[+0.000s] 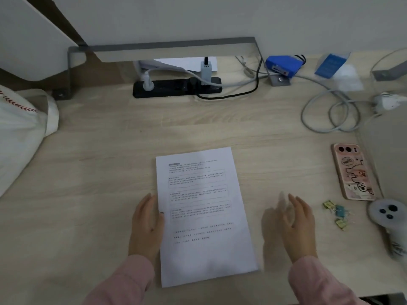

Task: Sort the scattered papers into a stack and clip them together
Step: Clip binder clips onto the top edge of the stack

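A squared stack of white printed papers (204, 216) lies on the wooden desk (99, 164) in front of me. My left hand (147, 223) rests flat against the stack's left edge, thumb touching the paper, holding nothing. To the right of the stack hovers my right hand (295, 225), motion-blurred, fingers apart and empty. Three small binder clips (335, 214), yellow and teal, lie on the desk just right of that hand.
A pink-cased phone (352, 171) lies face down at the right, a white controller (387, 219) below it. At the back sit a black power strip (176, 87), coiled grey cables (330, 115) and a blue box (283, 64). A white cloth bag (22, 128) is at left.
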`<state>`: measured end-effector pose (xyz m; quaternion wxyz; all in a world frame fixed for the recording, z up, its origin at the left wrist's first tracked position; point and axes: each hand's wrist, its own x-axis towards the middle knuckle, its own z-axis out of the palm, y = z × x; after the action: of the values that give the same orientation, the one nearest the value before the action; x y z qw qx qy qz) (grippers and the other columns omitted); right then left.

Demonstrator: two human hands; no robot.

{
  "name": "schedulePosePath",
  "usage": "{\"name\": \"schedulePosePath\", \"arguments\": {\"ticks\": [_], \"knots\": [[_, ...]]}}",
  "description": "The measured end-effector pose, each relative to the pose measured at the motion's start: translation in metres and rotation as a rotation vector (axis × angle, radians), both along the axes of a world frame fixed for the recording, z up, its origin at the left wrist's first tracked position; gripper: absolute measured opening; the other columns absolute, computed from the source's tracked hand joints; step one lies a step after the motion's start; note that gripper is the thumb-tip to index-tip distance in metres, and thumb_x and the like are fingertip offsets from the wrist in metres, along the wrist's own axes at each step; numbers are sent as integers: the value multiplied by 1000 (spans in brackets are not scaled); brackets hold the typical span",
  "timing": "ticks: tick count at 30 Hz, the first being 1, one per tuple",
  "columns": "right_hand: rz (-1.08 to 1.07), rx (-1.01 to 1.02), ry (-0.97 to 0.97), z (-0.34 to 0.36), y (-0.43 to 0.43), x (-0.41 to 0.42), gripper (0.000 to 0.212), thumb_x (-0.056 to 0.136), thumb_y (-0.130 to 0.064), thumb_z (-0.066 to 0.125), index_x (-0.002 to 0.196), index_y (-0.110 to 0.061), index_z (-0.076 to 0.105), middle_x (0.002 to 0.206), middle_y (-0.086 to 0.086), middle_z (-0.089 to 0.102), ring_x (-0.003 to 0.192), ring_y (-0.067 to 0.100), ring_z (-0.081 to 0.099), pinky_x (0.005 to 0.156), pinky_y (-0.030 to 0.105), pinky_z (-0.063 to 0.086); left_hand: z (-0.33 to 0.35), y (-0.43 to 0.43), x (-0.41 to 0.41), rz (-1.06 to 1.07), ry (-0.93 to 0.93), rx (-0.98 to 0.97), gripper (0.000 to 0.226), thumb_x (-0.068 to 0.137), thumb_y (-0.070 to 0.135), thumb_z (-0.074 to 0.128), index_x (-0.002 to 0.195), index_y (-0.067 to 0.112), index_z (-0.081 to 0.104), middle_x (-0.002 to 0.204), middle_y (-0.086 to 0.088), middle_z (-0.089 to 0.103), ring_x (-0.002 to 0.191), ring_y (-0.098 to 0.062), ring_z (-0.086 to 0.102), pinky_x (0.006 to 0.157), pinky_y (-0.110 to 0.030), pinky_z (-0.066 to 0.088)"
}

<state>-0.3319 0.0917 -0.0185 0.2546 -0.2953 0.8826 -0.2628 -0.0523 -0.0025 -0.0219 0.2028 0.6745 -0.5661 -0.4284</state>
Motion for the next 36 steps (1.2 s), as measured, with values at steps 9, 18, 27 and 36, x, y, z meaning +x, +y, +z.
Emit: {"name": "schedulePosePath", "arguments": {"ticks": [9, 18, 27, 36], "knots": [[-105, 221, 347, -18, 41, -76, 62, 84, -35, 50, 137, -4, 39, 146, 30, 28, 139, 40, 21, 113, 50, 18, -15, -11, -53, -723, -584, -263, 77, 84, 68, 22, 144, 20, 26, 151, -7, 25, 138, -25, 15, 112, -30, -4], [-68, 92, 239, -29, 21, -60, 49, 92, -17, 47, 139, -11, 38, 150, 20, 24, 138, 36, 21, 115, 44, 19, -18, -13, -59, -788, -661, -12, 105, 52, 77, 2, 145, 29, -16, 143, 14, -31, 143, -15, -19, 116, -37, -6], [210, -59, 247, -45, -46, -30, 44, 92, -16, 49, 135, -5, 43, 149, 18, 31, 139, 31, 29, 110, 38, 29, -18, -14, -58, -806, -637, 15, 97, 55, 76, 2, 137, 34, -25, 142, 12, -35, 134, -7, -29, 114, -34, -11], [401, -196, 260, -37, -92, -46, 24, 83, -4, 52, 101, 1, 68, 111, 15, 67, 101, 29, 64, 87, 18, 39, -11, -14, -60, -793, -611, 20, 89, 70, 76, 18, 140, 36, -21, 147, 9, -34, 135, -8, -31, 113, -33, -14]]}}
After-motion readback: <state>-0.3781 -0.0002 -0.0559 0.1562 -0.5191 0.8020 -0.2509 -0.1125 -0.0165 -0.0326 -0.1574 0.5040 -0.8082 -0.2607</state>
